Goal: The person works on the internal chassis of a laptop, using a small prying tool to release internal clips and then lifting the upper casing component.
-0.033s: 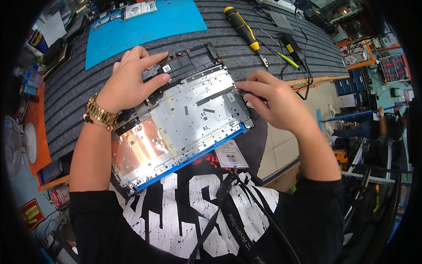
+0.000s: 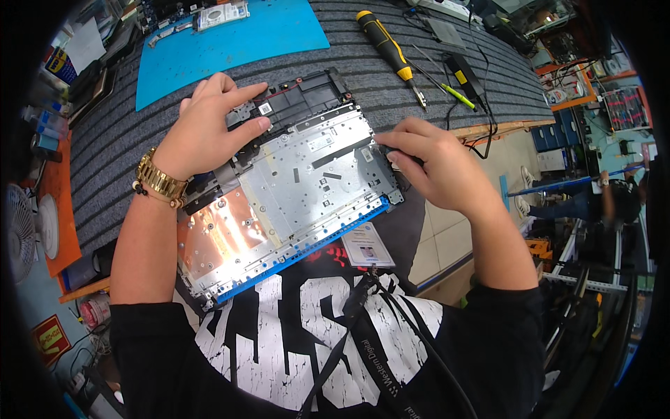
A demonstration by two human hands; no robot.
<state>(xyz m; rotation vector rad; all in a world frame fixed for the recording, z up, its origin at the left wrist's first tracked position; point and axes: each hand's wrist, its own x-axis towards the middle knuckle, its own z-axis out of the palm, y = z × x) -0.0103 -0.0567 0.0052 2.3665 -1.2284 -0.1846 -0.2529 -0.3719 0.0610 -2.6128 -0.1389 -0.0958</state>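
Observation:
A laptop's stripped top case (image 2: 300,174) lies underside up between my hands, its silver metal plate partly covered by copper foil (image 2: 223,234). Blue film runs along its near edge. My left hand (image 2: 216,126), with a gold watch at the wrist, rests on its far left part; thumb and index finger are stretched apart beside the black plastic section (image 2: 296,98). At the right edge, the fingers of my right hand (image 2: 429,157) are bent and pinched together against the case. Whatever small part lies between those fingertips is hidden.
On the grey ribbed mat (image 2: 342,63) lie a yellow-black screwdriver (image 2: 384,45), a green pen-like tool (image 2: 457,96) and a black adapter with cable (image 2: 464,73). A blue mat (image 2: 230,56) carries a drive (image 2: 222,15). An ID card (image 2: 368,244) hangs below the case. Someone stands at the far right.
The fingers of my right hand have drawn slightly closer together and bent more at the case's right edge. My left hand and the case have stayed put.

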